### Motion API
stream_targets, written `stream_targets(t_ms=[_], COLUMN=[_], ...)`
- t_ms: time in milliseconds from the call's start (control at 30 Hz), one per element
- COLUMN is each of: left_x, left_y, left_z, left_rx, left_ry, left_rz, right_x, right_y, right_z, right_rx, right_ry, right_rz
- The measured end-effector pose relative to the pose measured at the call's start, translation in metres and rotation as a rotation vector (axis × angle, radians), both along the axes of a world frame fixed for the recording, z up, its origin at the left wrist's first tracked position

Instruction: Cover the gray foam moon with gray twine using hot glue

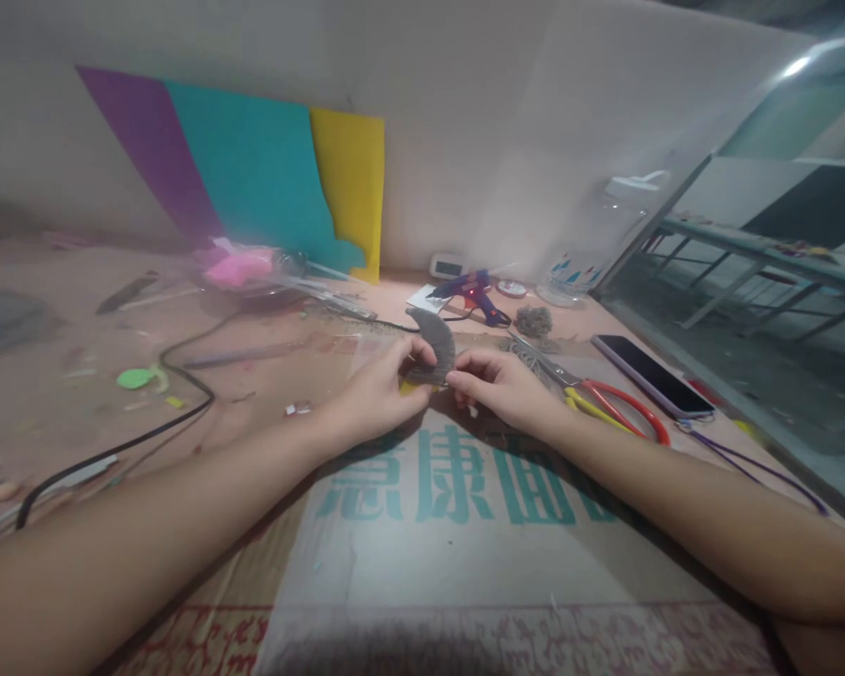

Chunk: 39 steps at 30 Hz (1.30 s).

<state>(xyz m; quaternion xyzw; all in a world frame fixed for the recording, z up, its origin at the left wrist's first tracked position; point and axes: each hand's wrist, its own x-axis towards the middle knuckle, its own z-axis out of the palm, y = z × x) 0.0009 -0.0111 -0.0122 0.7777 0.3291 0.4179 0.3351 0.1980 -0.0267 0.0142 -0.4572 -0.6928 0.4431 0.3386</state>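
Observation:
A grey crescent-shaped piece (437, 340) with a ribbed, cord-like surface stands up between my two hands. My left hand (387, 385) is closed on its lower left side, thumb and fingers pinching the base. On the other side, the fingertips of my right hand (497, 387) pinch its lower right edge. A bit of yellow (409, 387) shows beneath the piece, and I cannot make out what it is. Below the hands lies a pale sheet with green printed characters (451, 479). Scissors (609, 408) with red and yellow handles rest just right of my right hand.
A purple glue gun (475, 296) lies behind the hands near a ball of grey yarn (533, 321). At the right are a phone (652, 376) and a clear bottle (591, 249). A black cable (183, 413) crosses the left side. Coloured sheets (253, 169) lean on the wall.

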Motion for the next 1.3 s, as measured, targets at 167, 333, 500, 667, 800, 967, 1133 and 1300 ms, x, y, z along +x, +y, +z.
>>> stream_targets(t_ms=[167, 333, 500, 667, 800, 967, 1133, 1300], left_x=[-0.001, 0.001, 0.001, 0.000, 0.000, -0.001, 0.000, 0.002], left_y=[-0.001, -0.002, -0.002, -0.003, -0.003, -0.005, 0.000, 0.007], left_z=[0.001, 0.002, 0.001, 0.000, 0.000, 0.003, 0.003, -0.001], left_rx=[0.027, -0.021, -0.064, 0.016, 0.047, -0.088, -0.153, -0.226], left_ry=[0.020, -0.003, -0.018, 0.040, 0.063, -0.013, -0.142, -0.241], left_rz=[0.011, -0.002, -0.022, 0.017, 0.057, -0.008, -0.004, 0.020], right_x=[-0.001, -0.001, -0.002, -0.002, -0.002, -0.002, -0.001, 0.000], right_y=[-0.001, -0.002, -0.003, -0.004, -0.004, -0.003, 0.000, 0.001], right_z=[0.002, 0.002, 0.002, 0.001, 0.000, 0.002, 0.002, 0.000], right_rx=[-0.001, -0.005, -0.032, -0.024, -0.046, -0.019, -0.016, -0.012], right_ry=[-0.020, -0.014, -0.020, -0.039, -0.044, -0.013, 0.017, 0.043], right_rz=[0.002, -0.001, -0.016, -0.009, -0.014, -0.018, -0.019, 0.014])
